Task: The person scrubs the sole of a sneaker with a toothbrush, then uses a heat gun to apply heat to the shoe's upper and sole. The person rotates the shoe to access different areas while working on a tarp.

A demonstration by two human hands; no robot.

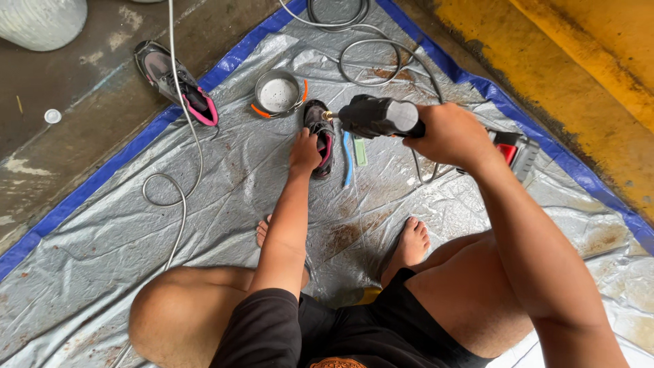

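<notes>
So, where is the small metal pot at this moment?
In the head view, the small metal pot stands on the grey tarp, upper centre, just left of the shoe under the left hand.
</notes>
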